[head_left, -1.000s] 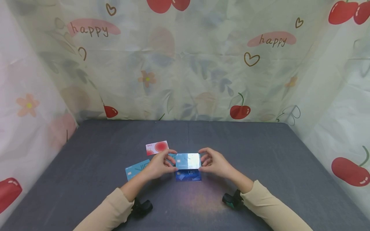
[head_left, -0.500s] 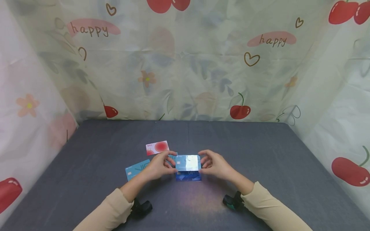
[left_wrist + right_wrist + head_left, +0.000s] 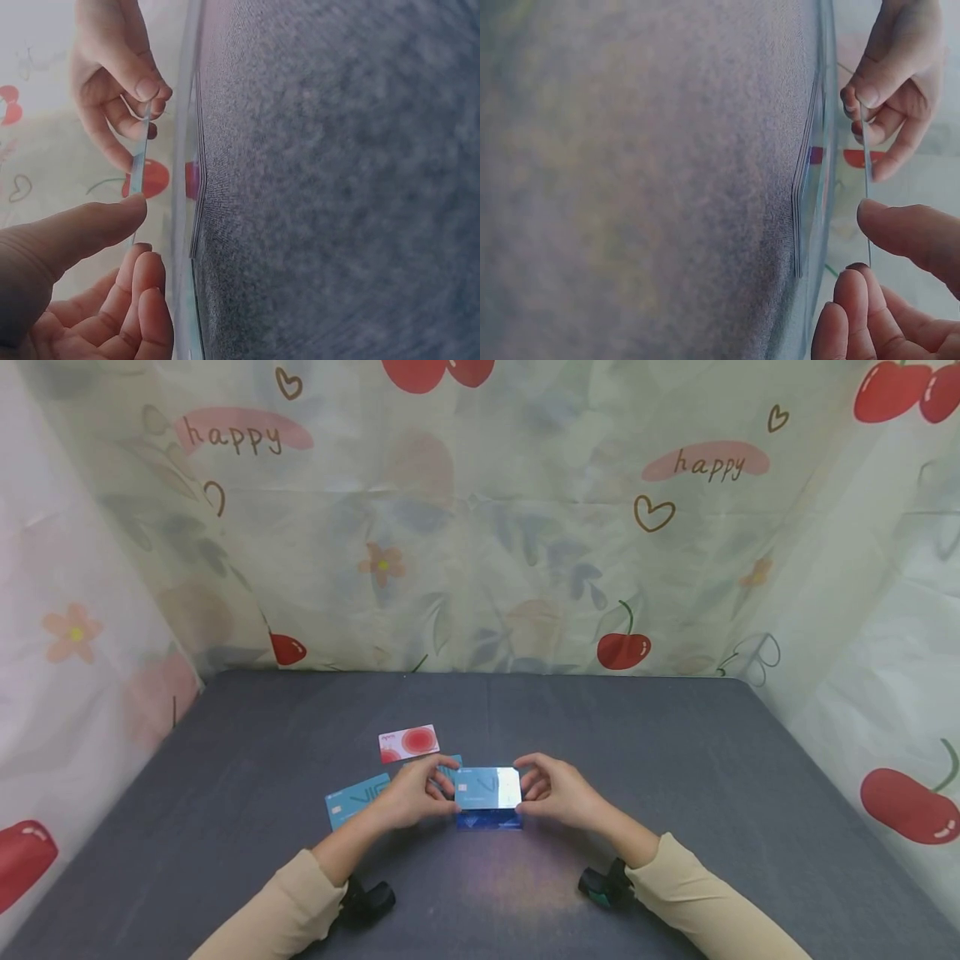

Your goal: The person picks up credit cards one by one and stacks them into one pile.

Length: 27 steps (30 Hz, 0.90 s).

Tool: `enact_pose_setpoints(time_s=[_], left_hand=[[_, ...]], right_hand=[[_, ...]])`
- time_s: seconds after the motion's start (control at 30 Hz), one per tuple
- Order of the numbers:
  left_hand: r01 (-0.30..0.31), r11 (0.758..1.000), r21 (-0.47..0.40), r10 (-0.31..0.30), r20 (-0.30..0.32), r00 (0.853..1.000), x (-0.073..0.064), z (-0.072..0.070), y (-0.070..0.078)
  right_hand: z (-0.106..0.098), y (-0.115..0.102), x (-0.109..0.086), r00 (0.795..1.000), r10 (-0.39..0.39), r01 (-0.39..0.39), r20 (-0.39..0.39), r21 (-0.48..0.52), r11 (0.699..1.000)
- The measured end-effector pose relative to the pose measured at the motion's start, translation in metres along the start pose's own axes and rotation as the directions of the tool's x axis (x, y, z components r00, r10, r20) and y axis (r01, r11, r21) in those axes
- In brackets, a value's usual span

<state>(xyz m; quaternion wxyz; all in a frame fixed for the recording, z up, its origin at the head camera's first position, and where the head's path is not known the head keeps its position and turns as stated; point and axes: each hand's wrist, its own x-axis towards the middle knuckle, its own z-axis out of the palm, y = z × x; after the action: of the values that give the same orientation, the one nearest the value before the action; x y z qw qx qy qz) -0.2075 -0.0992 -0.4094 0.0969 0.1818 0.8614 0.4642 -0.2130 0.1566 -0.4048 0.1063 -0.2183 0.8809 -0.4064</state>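
A light blue bank-style card (image 3: 487, 787) with a chip is held level between both hands. My left hand (image 3: 416, 789) pinches its left end between thumb and fingers; my right hand (image 3: 562, 789) pinches the right end. Both wrist views show the card (image 3: 140, 157) edge-on and raised off the table. Below it lies a dark blue card (image 3: 489, 821), mostly covered in the head view. In the right wrist view, thin stacked card edges (image 3: 799, 217) show on the tabletop under the held card.
Left of the hands lies another light blue card (image 3: 356, 797), partly behind the left wrist. A red and white card (image 3: 408, 743) is farther back, and one more light blue card (image 3: 455, 762) peeks out behind the left fingers. Dark grey cloth (image 3: 660, 743) covers the table.
Both hands have brought the light blue card slightly toward the person, so it hides more of the dark blue card and its VIP lettering. The other cards stay put.
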Motion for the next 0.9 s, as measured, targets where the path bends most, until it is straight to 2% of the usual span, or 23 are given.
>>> enact_pose_setpoints(time_s=[0.5, 0.9], left_hand=[[-0.001, 0.999, 0.033, 0.000, 0.019, 1.000, -0.0002, 0.0036, 0.0003], [-0.006, 0.999, 0.051, 0.004, 0.031, 0.999, -0.0024, 0.0049, 0.0040]], right_hand=[[0.0014, -0.0020, -0.0015, 0.999, 0.036, -0.035, 0.022, -0.016, 0.999], [0.0005, 0.0003, -0.0047, 0.999, 0.024, -0.022, 0.044, -0.027, 0.999]])
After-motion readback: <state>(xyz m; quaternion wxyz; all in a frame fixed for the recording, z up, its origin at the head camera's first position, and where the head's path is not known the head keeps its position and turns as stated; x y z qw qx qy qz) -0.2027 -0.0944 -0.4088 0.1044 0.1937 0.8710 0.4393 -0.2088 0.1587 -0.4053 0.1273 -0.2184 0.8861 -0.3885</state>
